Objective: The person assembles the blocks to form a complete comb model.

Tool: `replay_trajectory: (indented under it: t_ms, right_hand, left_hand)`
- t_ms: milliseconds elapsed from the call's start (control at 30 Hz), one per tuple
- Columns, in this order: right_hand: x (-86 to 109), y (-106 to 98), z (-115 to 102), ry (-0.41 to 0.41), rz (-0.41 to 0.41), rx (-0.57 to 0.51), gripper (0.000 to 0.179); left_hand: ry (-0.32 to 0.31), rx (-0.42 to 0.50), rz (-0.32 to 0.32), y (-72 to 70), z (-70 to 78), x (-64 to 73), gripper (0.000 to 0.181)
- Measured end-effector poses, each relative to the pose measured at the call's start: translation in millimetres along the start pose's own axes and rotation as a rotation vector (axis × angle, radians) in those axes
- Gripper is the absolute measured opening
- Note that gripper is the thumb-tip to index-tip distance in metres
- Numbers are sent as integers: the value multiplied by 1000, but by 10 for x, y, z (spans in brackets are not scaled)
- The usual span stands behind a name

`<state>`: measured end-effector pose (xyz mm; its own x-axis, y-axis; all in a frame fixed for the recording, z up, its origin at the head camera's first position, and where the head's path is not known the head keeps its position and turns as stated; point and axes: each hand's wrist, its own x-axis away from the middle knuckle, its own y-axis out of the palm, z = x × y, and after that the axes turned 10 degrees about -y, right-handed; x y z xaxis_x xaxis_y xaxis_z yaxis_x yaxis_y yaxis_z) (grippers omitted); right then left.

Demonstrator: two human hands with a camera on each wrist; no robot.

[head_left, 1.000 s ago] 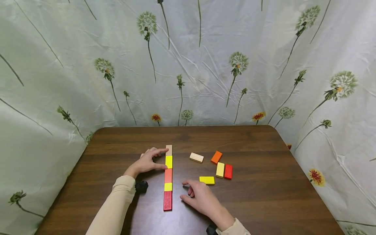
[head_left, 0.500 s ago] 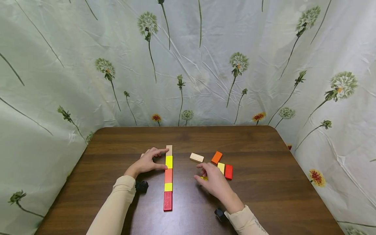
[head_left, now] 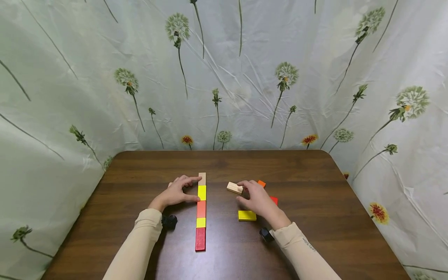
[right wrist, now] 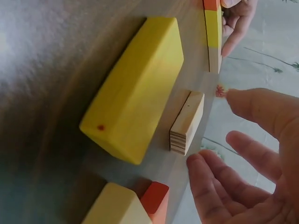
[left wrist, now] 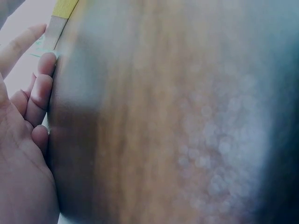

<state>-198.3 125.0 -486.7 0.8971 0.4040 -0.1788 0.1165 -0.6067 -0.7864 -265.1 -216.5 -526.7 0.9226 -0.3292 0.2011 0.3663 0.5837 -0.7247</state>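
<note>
A straight row of blocks runs away from me in the head view: red (head_left: 200,240), short yellow (head_left: 201,223), orange (head_left: 201,210), yellow (head_left: 202,192) and plain wood (head_left: 202,176). My left hand (head_left: 174,194) lies along its left side, index fingertip touching the wooden block and thumb by the yellow-orange joint. To the right, a loose wooden block (head_left: 233,188) has my right hand (head_left: 258,200) reaching over its right end. In the right wrist view, the thumb and fingers spread apart beside this wooden block (right wrist: 187,119), holding nothing.
A loose yellow block (head_left: 247,216) lies just below my right hand. Beyond that hand, an orange block (head_left: 261,183) and a red block (head_left: 274,200) show partly. A pale yellow block (right wrist: 114,207) appears in the right wrist view. A floral curtain (head_left: 224,77) hangs behind the table.
My right hand has moved right and away from me, passing over the yellow block to the loose wooden block. The left hand and the row stay as they were.
</note>
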Motion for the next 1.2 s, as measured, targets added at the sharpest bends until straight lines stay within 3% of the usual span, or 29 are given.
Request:
replay_trajectory:
  t_ms: [367,733,1067,1200]
  right_hand:
    - [-116,-3,-34,-20,-102,59,46]
    - [-149,58,-43,3,-72,62,50]
    - [-182,74,6,11,-80,-33,58]
    - [-214,95,31,75,-85,-80,65]
  left_hand:
    - [-7,1,-1,-6,6,17,83]
    - [-2,8,-2,-10,18,15,83]
    - [-10,7,-3,-16,37,18,84]
    - [-14,3,-6,-20,31,12,84]
